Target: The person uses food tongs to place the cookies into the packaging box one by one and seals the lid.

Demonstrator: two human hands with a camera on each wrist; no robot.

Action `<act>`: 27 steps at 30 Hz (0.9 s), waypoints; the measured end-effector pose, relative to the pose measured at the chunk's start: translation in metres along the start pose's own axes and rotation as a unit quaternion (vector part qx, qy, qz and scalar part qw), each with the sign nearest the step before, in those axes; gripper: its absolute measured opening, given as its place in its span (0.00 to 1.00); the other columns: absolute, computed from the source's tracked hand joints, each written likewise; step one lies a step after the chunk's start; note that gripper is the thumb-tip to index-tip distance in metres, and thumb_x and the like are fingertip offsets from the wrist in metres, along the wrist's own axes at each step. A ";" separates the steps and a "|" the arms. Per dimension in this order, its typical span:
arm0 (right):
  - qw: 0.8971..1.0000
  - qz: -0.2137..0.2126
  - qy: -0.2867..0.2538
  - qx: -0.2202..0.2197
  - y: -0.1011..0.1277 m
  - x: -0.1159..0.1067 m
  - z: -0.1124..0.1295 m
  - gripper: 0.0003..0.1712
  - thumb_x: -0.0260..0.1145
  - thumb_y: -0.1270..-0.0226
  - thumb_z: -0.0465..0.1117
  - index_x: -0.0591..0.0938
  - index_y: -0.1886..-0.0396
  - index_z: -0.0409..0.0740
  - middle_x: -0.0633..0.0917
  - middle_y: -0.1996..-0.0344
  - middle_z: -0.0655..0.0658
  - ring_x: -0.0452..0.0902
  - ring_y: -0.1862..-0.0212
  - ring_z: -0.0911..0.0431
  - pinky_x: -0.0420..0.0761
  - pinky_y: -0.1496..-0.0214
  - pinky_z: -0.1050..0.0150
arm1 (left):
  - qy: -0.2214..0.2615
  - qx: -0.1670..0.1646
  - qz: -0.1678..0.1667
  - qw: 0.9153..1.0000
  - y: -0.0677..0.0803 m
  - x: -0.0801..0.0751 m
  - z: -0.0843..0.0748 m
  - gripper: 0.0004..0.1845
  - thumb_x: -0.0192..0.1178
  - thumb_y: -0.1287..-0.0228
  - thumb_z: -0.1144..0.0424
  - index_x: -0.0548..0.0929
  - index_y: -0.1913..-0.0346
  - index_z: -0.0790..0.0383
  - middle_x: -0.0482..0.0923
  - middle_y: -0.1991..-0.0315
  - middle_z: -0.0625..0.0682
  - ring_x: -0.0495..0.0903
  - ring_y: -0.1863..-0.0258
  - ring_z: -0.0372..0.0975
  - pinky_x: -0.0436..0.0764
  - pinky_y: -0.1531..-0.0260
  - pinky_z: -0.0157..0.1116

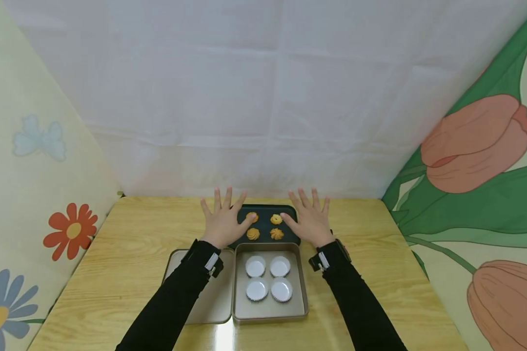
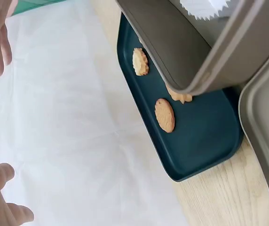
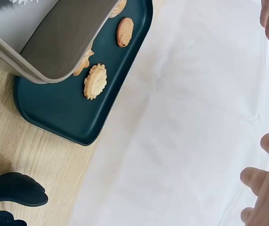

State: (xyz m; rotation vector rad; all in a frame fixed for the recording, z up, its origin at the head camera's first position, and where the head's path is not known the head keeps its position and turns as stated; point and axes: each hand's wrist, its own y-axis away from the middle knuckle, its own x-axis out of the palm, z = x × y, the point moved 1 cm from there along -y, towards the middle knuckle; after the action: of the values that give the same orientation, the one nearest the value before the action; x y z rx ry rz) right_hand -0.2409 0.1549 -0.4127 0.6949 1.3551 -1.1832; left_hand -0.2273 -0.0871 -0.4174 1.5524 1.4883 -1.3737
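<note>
My left hand [image 1: 223, 223] is held with fingers spread over the left end of a dark green tray [image 1: 265, 240]. Over the tray's right end, my right hand [image 1: 311, 223] spreads its fingers the same way. Neither hand holds anything. On the tray lie several cookies, among them a round swirled cookie [image 1: 253, 234] and a ring-shaped cookie [image 1: 276, 219]. My left thumb partly covers another cookie in the head view. In front of the tray stands a square metal baking tin [image 1: 270, 316], with several white fluted paper cups [image 1: 281, 289] inside.
A shallow metal lid or tray [image 1: 211, 304] lies left of the tin, partly behind my left forearm. Black tool ends [image 3: 17, 189] show right of the tray in the right wrist view, mostly hidden by my right wrist in the head view. White cloth [image 1: 263, 122] hangs behind the table.
</note>
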 end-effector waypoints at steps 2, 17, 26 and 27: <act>1.000 -0.007 -0.008 0.005 0.002 -0.001 -0.001 0.40 0.47 0.36 0.65 0.54 0.29 0.54 0.54 0.31 0.40 0.29 0.30 0.43 0.22 0.39 0.43 | 0.021 -0.002 0.000 1.000 0.002 0.002 0.001 0.39 0.44 0.39 0.36 0.52 0.29 0.51 0.42 0.30 0.62 0.36 0.32 0.59 0.27 0.43 0.60; 0.987 0.008 -0.053 0.154 0.077 0.003 -0.043 0.44 0.60 0.40 0.53 0.57 0.35 0.26 0.61 0.41 0.23 0.52 0.39 0.29 0.54 0.45 0.34 | 0.205 -0.103 0.049 0.972 0.089 0.009 -0.007 0.25 0.58 0.40 0.58 0.70 0.45 0.71 0.71 0.78 0.46 0.66 0.85 0.34 0.65 0.84 0.33; 0.963 0.112 -0.025 0.245 0.113 0.035 -0.055 0.44 0.68 0.50 0.54 0.67 0.54 0.15 0.74 0.65 0.23 0.72 0.62 0.32 0.73 0.63 0.43 | 0.137 -0.135 0.116 0.974 0.121 0.046 -0.005 0.21 0.59 0.46 0.56 0.72 0.59 0.73 0.76 0.78 0.58 0.74 0.82 0.43 0.70 0.84 0.42; 0.960 0.118 -0.022 0.252 0.117 0.038 -0.056 0.42 0.68 0.50 0.54 0.69 0.57 0.16 0.74 0.68 0.25 0.73 0.64 0.34 0.74 0.64 0.44 | 0.139 -0.133 0.115 0.975 0.124 0.050 -0.007 0.20 0.59 0.46 0.58 0.72 0.60 0.73 0.75 0.79 0.58 0.74 0.83 0.43 0.70 0.85 0.42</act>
State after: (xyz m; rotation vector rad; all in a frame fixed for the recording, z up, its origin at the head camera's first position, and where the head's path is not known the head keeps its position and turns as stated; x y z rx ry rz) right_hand -0.1605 0.2343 -0.4862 1.1506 0.9017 -1.3482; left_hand -0.1155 -0.0893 -0.4907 1.7269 1.5223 -0.8145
